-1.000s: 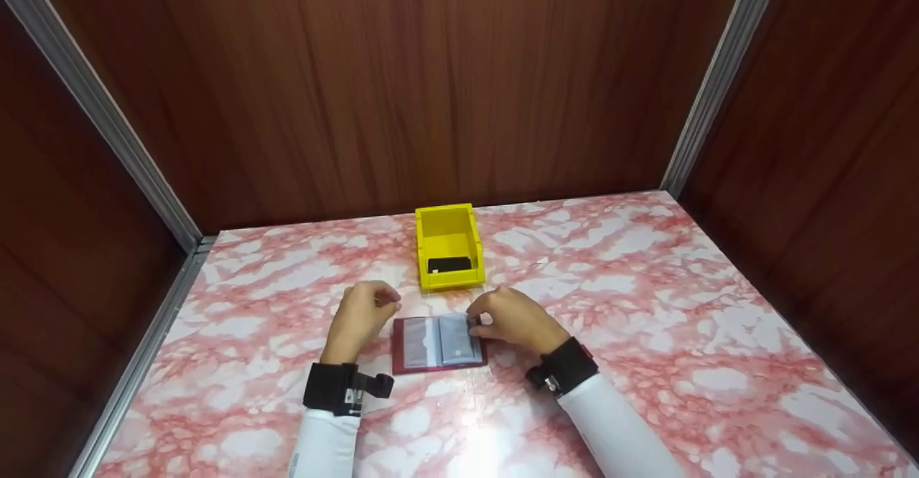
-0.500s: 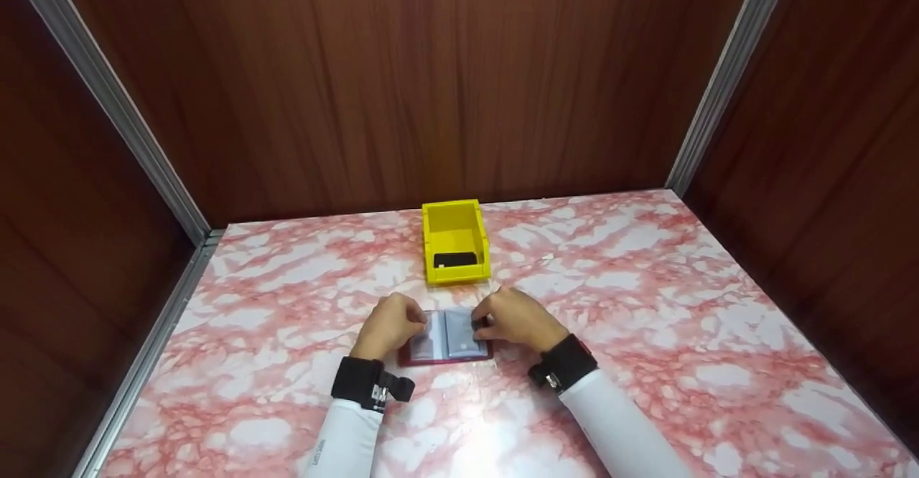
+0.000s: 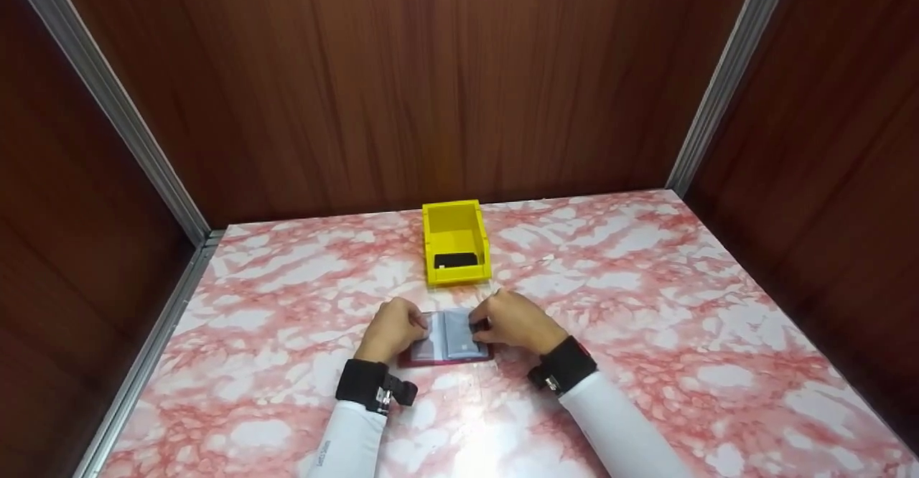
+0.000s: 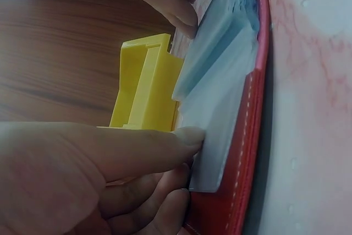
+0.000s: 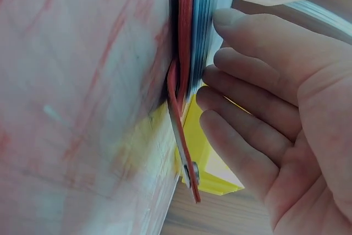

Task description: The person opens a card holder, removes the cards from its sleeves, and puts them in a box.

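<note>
A red card holder lies spread open on the table, with clear plastic sleeves inside. My left hand is at its left half. In the left wrist view the thumb lies on a clear sleeve, while the other fingers curl in at that sleeve's edge, so the sleeve is pinched. At the right half is my right hand. Its thumb touches the stack of sleeves and its loosely bent fingers rest along the stack's edge. A strap with a metal snap sticks out from the holder in the right wrist view.
Just beyond the card holder stands a yellow bin with a flat black object inside. The table has a red and white marbled top. Brown wood panels enclose the back and both sides.
My left hand has come in from the left of the card holder onto its left sleeve and now pinches there. My right hand has stayed at the right half throughout.
</note>
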A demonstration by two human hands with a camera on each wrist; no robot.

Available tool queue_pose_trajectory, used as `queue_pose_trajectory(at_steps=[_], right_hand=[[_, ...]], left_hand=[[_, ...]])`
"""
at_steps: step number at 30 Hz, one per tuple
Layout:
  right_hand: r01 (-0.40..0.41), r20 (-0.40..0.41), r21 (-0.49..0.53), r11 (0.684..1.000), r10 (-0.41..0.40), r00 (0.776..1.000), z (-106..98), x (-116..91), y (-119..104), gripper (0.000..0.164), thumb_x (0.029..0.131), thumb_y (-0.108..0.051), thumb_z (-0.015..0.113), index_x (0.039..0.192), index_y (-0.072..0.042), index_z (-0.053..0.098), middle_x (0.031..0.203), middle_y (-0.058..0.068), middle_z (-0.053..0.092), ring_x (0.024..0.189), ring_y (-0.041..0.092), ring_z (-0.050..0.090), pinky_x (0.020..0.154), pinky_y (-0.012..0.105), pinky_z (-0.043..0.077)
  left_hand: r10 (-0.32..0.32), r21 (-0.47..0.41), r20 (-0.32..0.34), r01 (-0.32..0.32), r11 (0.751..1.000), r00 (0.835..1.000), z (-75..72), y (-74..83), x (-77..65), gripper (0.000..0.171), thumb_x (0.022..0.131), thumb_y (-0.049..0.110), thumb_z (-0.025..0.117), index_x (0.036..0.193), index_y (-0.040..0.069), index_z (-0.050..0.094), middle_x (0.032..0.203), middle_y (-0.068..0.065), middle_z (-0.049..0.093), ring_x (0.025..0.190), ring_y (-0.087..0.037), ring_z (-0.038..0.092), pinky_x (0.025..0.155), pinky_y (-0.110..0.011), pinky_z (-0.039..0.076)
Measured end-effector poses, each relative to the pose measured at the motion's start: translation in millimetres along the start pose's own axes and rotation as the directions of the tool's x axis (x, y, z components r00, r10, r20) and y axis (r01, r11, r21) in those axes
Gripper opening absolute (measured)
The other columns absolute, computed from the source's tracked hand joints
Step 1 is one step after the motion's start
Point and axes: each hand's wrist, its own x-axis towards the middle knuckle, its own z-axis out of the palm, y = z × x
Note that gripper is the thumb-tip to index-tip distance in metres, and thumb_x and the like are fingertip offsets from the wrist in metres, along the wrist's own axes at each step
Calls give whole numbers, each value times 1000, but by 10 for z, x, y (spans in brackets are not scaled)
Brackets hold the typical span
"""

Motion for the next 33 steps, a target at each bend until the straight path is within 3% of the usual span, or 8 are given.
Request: queue_pose_trajectory(at_steps=[8, 14, 23, 33], right_hand=[[-16, 31, 41, 999, 14, 999, 33, 4, -47, 26, 87, -29, 80, 111, -20, 78, 97, -3, 78, 71, 7, 58, 72, 24, 55], [-10, 48, 35, 999, 9, 999, 51, 4, -80, 37, 81, -39, 84, 113, -21, 77, 103, -5, 78, 75, 7, 59, 78, 27, 56], [6, 62, 38, 999, -8, 998, 64, 24, -117, 49, 79, -44, 85, 122, -24, 73, 104, -7, 76, 79, 8, 58, 77, 26, 53], [-45, -16, 4, 999, 45, 999, 9, 25, -96, 56, 80, -54, 80, 127, -24, 71, 113, -5, 77, 83, 9, 64, 81, 30, 57]], left_hand=[[-22, -22, 10, 22, 1000, 1000, 5, -16, -13, 5, 79, 3, 78, 81, 6, 75, 73, -4, 71, 63, -11, 59, 60, -22, 47], [-40, -29, 17, 40, 999, 999, 12, -22, -16, 5, 79, 2, 77, 83, 6, 75, 73, -4, 70, 63, -12, 59, 59, -22, 46], [-22, -44, 10, 22, 999, 1000, 6, -21, -6, 5, 80, 4, 79, 83, 5, 75, 74, -5, 72, 64, -11, 59, 60, -22, 47], [-43, -67, 16, 44, 997, 999, -12, -23, 1, 6, 80, 4, 79, 83, 5, 74, 75, -6, 72, 66, -12, 61, 61, -22, 48]])
